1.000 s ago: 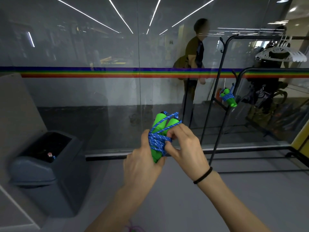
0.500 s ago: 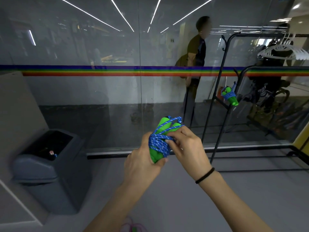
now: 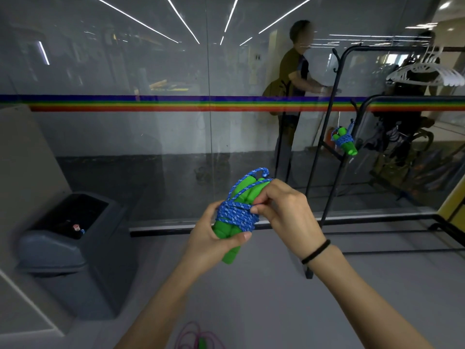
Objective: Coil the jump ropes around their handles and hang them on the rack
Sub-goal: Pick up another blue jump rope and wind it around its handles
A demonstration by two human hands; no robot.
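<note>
L hand clamped round light, stiff green handles; R hand pinched soft blue rope, prob. apt to unwind.

Floor: grey, smooth, level. At left, a grey waste bin stands on it beside the wall. Near centre, at the bottom edge, a pink jump rope lies loose on the floor, with a green handle among its loops. At right, a black metal rack stands on the floor on its base bars. A coiled blue jump rope with green handles hangs on the rack. White hangers hang from an upper bar, far right.
</note>
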